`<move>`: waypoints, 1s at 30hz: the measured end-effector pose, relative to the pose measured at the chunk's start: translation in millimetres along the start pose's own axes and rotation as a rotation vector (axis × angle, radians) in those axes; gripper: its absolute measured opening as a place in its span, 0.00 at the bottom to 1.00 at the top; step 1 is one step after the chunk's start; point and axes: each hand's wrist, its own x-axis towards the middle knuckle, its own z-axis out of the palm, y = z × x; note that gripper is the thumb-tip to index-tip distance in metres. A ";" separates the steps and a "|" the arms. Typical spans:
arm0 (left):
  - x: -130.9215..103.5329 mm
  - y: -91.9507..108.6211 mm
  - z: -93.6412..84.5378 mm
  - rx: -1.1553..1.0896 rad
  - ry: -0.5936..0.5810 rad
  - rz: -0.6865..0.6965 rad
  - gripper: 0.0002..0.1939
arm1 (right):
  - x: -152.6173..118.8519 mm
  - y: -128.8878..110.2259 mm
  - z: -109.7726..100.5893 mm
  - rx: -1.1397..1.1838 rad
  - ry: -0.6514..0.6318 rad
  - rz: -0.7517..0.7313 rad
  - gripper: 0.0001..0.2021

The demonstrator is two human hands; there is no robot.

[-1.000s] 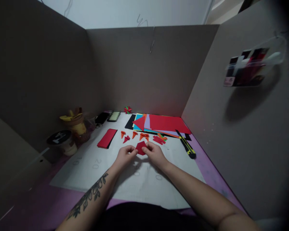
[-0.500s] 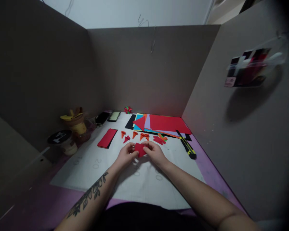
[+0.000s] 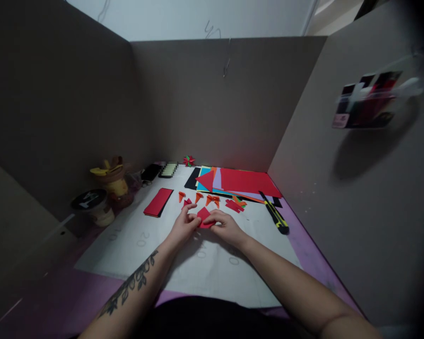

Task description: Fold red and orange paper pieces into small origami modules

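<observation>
Red paper (image 3: 204, 217) — a small folded piece — is held between both hands just above the white mat (image 3: 134, 254), near its middle. It is pinched at its left edge by the fingertips of the left hand (image 3: 183, 228), and its right edge is pressed down under the thumb and fingers of the right hand (image 3: 225, 227); both grips are narrow, closed on the paper. A tattoo is seen along the left forearm.

At the far left, against the cardboard wall, a jar with a black lid (image 3: 92, 206) is set, and behind it a yellow and brown figure (image 3: 110, 179). A dark phone (image 3: 150, 173) lies near the back corner, with a blurred patch beside it. On the mat a red strip (image 3: 158, 202) is laid flat, well apart from the hands. Just beyond the fingertips a row of small folded pieces (image 3: 197, 197), orange and red, is spread — the nearest lies just beside the left fingers. A red and green star (image 3: 188, 161) rests at the back wall. Further right, a stack of coloured sheets (image 3: 247, 182) is fanned out, red on top. A yellow and black knife (image 3: 276, 217) lies at the mat's right edge. On the right wall a clear pouch (image 3: 371, 100) of cards is hung.
</observation>
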 end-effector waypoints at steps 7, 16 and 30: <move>0.1 2.8 -2.3 -0.097 -0.094 -0.046 0.16 | 0.8 5.7 -4.3 0.048 0.171 -0.014 0.07; 3.0 6.6 -0.8 0.060 0.104 -0.011 0.12 | 2.0 6.4 2.5 0.166 0.144 0.145 0.09; 0.7 0.1 0.3 0.029 0.028 -0.009 0.16 | 3.7 7.8 2.5 0.312 0.167 0.262 0.05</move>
